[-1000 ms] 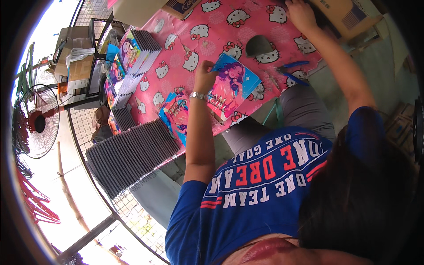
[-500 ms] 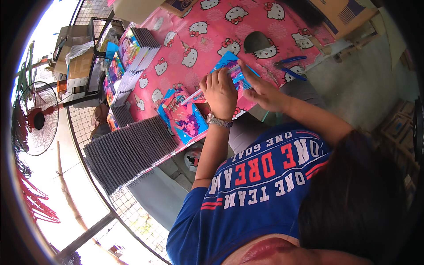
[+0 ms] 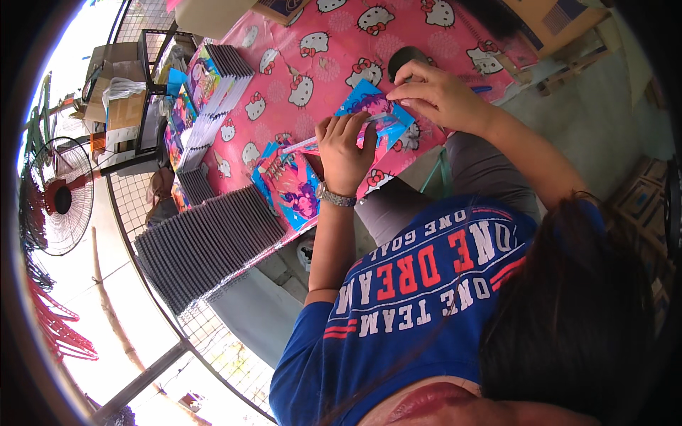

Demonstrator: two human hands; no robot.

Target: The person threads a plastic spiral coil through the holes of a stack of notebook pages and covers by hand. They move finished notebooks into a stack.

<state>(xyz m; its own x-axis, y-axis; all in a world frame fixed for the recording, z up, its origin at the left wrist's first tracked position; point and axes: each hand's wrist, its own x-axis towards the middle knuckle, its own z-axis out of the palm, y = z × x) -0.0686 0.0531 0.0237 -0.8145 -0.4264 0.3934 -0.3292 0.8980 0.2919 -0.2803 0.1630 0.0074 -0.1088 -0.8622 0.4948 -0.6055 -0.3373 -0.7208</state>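
My left hand (image 3: 347,156), with a wristwatch at the wrist, is closed around a long thin pale strip (image 3: 302,145) that slants over the pink table. Under it, a colourful blue-and-pink cover (image 3: 366,96) lies near its far end, and another printed cover (image 3: 288,186) lies by its near end. My right hand (image 3: 447,99) hovers beside the far cover, fingers bent and apart, with nothing visible in them. Just beyond its fingers is a dark rounded object (image 3: 403,58), partly hidden. A bit of blue handle (image 3: 482,89) shows behind the right wrist.
Black-spiral-bound notebooks (image 3: 206,245) form a long row at the table's near-left edge. More notebooks with bright covers (image 3: 213,78) are stacked at the far left. Cardboard boxes (image 3: 547,28) stand at the far right. A fan (image 3: 64,195) is beyond the wire mesh side.
My right hand has come away from the strip and moved up and right, now covering most of the blue-handled pliers. My left hand has shifted slightly, still holding the strip.
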